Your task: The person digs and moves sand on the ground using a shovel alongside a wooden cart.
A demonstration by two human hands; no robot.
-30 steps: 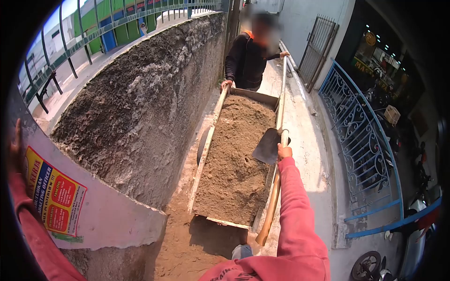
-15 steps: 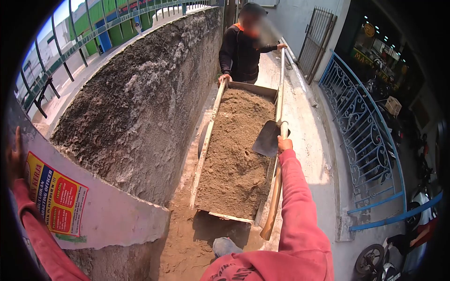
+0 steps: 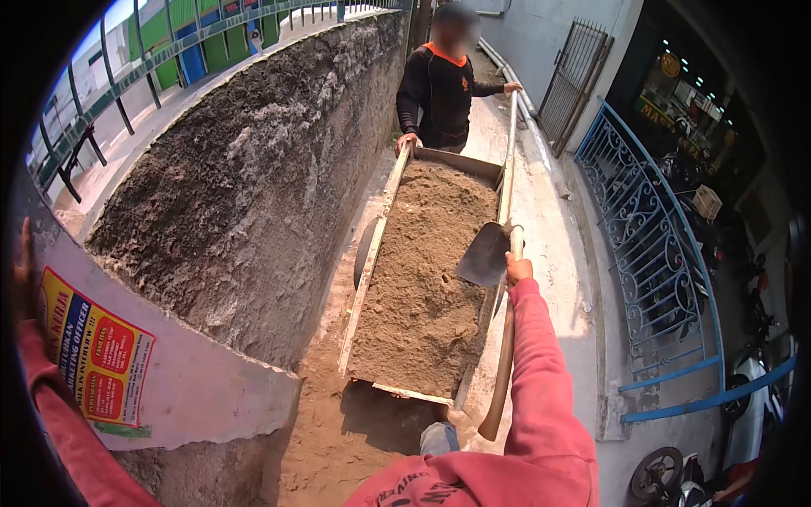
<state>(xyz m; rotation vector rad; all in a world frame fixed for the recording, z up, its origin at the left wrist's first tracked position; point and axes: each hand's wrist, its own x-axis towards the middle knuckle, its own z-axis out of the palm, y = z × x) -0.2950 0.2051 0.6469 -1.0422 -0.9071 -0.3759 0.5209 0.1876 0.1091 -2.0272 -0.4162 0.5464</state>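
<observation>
My right hand point(image 3: 519, 269) is closed around a hoe just below its head. The hoe's dark metal blade point(image 3: 484, 255) hangs over the right side of the sand, and its wooden handle point(image 3: 500, 380) slants down along the cart's side. My left hand point(image 3: 24, 270) lies against the top of the low wall at the far left, fingers stretched out and partly in shadow. Between my arms, a long wooden cart point(image 3: 365, 291) is heaped with brown sand point(image 3: 422, 283). Its near end is close to my leg.
A person point(image 3: 443, 89) in a dark top stands at the cart's far end, one hand on its corner, the other on a pipe point(image 3: 512, 127). A rough wall point(image 3: 253, 177) bounds the left. Blue railing point(image 3: 655, 245) and motorcycles point(image 3: 656, 473) are on the right. A poster point(image 3: 101, 351) hangs below my left hand.
My view has shifted slightly, and my leg appears farther forward, beside the cart's near end. My right hand still grips the hoe; my left hand stays on the wall.
</observation>
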